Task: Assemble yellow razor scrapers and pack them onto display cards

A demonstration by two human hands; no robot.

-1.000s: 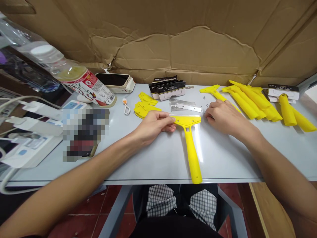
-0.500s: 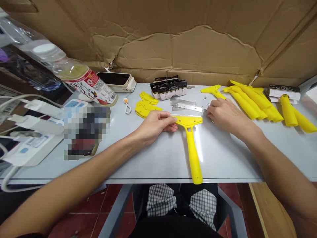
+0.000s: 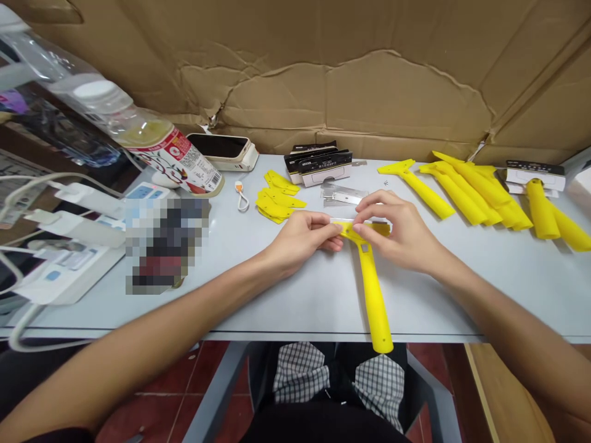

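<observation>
My left hand (image 3: 307, 243) pinches the left end of a yellow scraper (image 3: 375, 295), whose head faces away from me and whose handle reaches over the table's front edge. A thin metal strip shows along the far edge of the head. Over the head is my right hand (image 3: 397, 231), thumb and forefinger closed near a hole; anything between them is too small to make out. Just beyond lie metal blades (image 3: 344, 194) and, to their right, a few tiny screws (image 3: 386, 183). Flat yellow head plates (image 3: 279, 200) are piled beyond my left hand.
Several yellow scraper handles (image 3: 484, 191) lie at the right, near a small box (image 3: 533, 175). Black and white blade boxes (image 3: 318, 163) stand at the back by the cardboard wall (image 3: 277, 86). A bottle (image 3: 178, 157), a power strip (image 3: 69, 271) and a short cable (image 3: 241, 197) are on the left.
My right hand has come from the screws leftward and nearer, onto the scraper's head. My left hand keeps its grip on the scraper.
</observation>
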